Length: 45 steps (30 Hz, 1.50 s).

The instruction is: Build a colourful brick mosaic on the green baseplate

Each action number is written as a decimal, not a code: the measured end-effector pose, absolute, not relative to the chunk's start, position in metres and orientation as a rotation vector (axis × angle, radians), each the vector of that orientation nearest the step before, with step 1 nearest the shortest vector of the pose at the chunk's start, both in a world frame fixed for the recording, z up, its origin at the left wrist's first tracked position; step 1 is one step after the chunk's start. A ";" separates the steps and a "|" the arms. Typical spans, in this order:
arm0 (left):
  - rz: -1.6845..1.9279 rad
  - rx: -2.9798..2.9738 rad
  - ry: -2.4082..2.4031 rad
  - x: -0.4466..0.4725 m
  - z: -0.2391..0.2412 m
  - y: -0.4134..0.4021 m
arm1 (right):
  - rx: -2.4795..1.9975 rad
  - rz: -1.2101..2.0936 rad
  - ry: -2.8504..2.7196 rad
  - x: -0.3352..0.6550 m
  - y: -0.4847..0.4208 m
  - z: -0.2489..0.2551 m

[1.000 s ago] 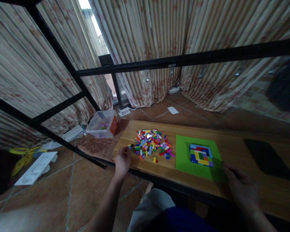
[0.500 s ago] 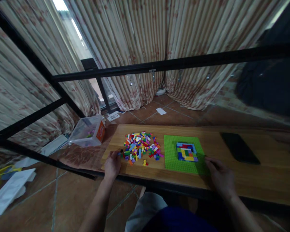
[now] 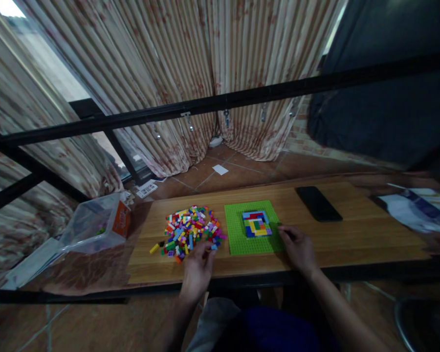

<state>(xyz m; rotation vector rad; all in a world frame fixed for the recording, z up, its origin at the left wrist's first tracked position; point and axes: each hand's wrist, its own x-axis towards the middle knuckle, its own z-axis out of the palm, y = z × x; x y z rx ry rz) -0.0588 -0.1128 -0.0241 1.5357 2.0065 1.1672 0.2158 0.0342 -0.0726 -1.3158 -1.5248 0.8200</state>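
A pile of small coloured bricks lies on the wooden tabletop. To its right is a green baseplate with a flat patch of coloured bricks built on it. My left hand is at the pile's near edge, fingertips touching the bricks; its fingers are curled, and what they hold, if anything, is hidden. My right hand rests on the baseplate's right near corner, fingers bent and lying on the plate.
A black phone lies on the table behind my right hand. A clear plastic box with an orange label stands at the table's left end. Papers lie far right. A black metal bar crosses in front of curtains.
The view has swung to the right. My left hand has moved from the pile's left end to its near right edge. My right hand stays at the baseplate's right corner.
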 end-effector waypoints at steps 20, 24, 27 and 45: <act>1.013 1.992 1.898 0.020 -0.026 0.028 | -1.303 0.755 -1.606 0.212 0.032 -0.066; 1.012 2.036 1.941 0.021 -0.030 0.032 | -1.294 0.743 -1.629 0.211 0.031 -0.065; 1.006 2.040 1.972 0.023 -0.031 0.032 | -1.285 0.719 -1.646 0.211 0.030 -0.063; 0.865 2.236 2.046 0.032 -0.031 -0.001 | -1.304 0.756 -1.641 0.210 0.029 -0.064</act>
